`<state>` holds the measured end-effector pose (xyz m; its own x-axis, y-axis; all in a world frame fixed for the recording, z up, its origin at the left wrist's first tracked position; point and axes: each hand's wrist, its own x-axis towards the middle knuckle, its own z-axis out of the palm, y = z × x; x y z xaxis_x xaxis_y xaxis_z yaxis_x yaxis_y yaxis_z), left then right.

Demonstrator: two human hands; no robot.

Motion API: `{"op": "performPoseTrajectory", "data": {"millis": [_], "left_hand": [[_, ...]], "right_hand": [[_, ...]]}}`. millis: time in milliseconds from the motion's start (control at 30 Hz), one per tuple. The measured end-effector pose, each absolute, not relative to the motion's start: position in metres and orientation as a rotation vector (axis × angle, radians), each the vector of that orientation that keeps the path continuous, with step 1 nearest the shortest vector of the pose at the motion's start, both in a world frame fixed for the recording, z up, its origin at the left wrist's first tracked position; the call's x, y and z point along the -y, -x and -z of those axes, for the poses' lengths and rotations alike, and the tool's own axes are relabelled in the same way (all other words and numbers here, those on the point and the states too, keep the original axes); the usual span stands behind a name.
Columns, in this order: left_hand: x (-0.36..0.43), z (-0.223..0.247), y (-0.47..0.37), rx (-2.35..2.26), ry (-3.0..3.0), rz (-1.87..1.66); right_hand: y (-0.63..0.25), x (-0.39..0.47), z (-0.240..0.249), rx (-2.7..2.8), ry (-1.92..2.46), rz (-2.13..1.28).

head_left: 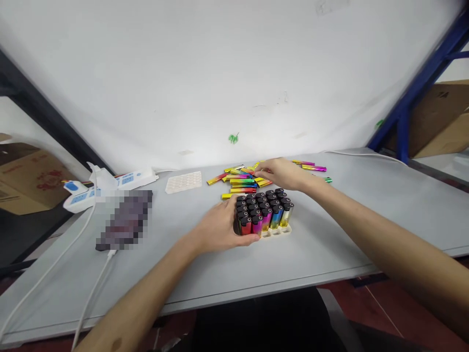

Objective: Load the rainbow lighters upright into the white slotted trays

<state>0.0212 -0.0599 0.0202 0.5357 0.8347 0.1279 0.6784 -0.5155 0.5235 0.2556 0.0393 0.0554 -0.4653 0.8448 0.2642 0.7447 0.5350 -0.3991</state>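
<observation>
Lighters (266, 221) upright, tops (276, 209) up, left hand (218, 227) clasping them, right hand (285, 173) curled, hold unclear

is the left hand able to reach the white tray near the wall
Probably yes: gray tabletop runs unobstructed between the left hand and the white tray, though the hand would first have to release the upright lighters.

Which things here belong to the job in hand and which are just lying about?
In the job:
black-topped lighters, left hand around them
pale holder
shiny loose pieces, right hand there
flat tray, probably

Lying about:
power strips
pixelated object
white cable
</observation>
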Motion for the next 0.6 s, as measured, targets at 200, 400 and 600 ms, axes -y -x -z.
{"op": "performPoseTrajectory", "data": {"millis": [200, 400, 600], "left_hand": [[0.059, -0.023, -0.022, -1.212, -2.362, -0.488], [0.060, -0.024, -0.023, -1.208, -2.371, -0.497], [0.060, -0.024, -0.024, -1.236, -2.408, -0.449]], "right_hand": [[-0.255, -0.067, -0.015, 2.473, 1.285, -0.136], [-0.257, -0.062, -0.008, 2.402, 1.274, -0.142], [-0.260, -0.044, -0.014, 2.068, 1.176, -0.277]]}}
